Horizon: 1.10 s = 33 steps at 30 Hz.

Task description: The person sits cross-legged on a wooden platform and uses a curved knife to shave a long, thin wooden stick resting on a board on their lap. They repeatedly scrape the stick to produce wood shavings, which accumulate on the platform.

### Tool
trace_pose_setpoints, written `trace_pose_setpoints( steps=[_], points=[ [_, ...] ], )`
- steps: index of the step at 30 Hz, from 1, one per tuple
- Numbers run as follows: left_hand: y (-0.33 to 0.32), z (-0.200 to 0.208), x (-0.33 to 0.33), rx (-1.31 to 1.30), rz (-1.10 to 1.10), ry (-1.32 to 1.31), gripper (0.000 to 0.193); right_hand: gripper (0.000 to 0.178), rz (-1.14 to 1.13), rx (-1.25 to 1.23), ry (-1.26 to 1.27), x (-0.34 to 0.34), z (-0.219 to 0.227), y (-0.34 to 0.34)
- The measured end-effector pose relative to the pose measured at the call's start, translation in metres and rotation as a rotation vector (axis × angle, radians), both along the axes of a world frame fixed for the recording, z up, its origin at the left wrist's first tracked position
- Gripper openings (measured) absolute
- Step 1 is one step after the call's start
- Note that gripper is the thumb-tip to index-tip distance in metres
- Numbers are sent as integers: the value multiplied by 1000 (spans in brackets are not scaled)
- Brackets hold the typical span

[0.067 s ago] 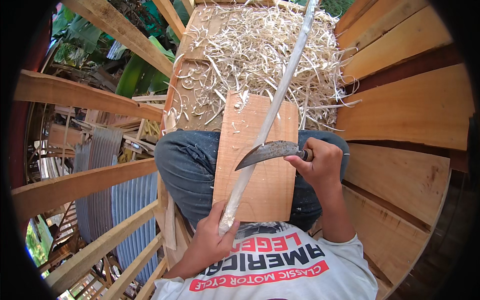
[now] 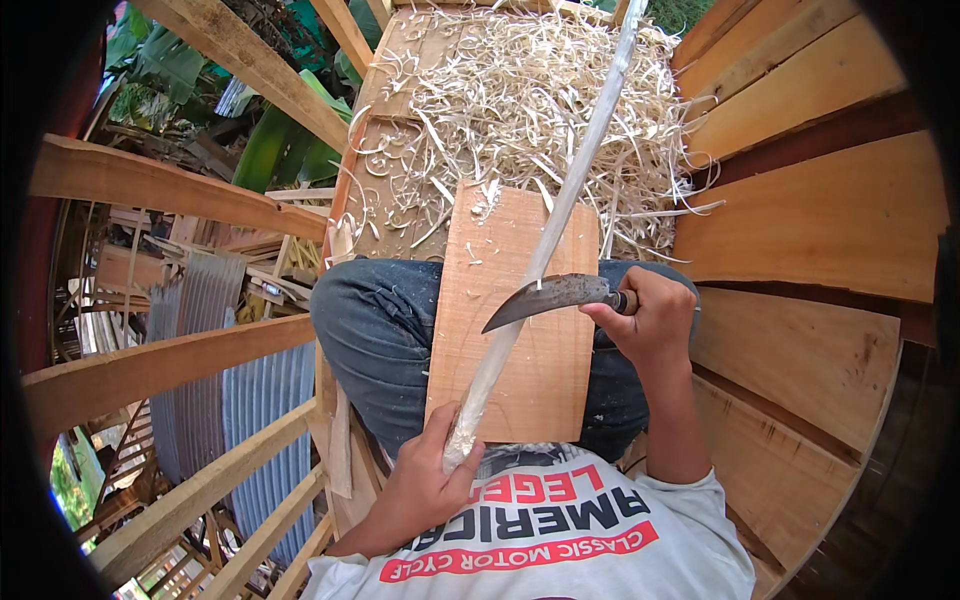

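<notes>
1. Floor: the board floor extends toward 12 o'clock.
2. Wall: the plank wall spans 2 to 4 o'clock, with dark gaps between boards.
3. Railing: the open timber railing spans 8 to 11 o'clock.
4. Exterior: corrugated sheets stand at 8 o'clock; broad green leaves at 10.

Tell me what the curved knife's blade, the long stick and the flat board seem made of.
Blade: probably steel, dull grey with dark blotches.
Stick: apparently bare wood, pale, with a rough-looking lower end.
Board: looks like unpainted wood, tan with visible grain lines.
</notes>
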State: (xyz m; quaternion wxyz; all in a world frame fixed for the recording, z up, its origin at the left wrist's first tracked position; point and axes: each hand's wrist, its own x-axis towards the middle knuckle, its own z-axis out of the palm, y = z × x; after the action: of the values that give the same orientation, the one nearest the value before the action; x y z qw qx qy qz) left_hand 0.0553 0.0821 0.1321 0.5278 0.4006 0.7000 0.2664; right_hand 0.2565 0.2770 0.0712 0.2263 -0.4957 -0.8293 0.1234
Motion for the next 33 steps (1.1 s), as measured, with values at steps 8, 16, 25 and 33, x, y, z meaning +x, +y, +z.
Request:
trace_pose_setpoints(
  steps=[8,16,25,33],
  points=[
    [-4,0,1,6,-15,-21,44,73,-35,65,32,4,-7,17],
    [-9,-1,-1,-25,-21,-96,40,71,-162,56,54,3,-2,43],
    [-26,-14,7,-3,-118,-138,29,78,-650,-82,314,64,3,129],
    [-6,-21,-29,0,151,-154,30,64,-263,-221,401,50,-29,49]
  ],
)
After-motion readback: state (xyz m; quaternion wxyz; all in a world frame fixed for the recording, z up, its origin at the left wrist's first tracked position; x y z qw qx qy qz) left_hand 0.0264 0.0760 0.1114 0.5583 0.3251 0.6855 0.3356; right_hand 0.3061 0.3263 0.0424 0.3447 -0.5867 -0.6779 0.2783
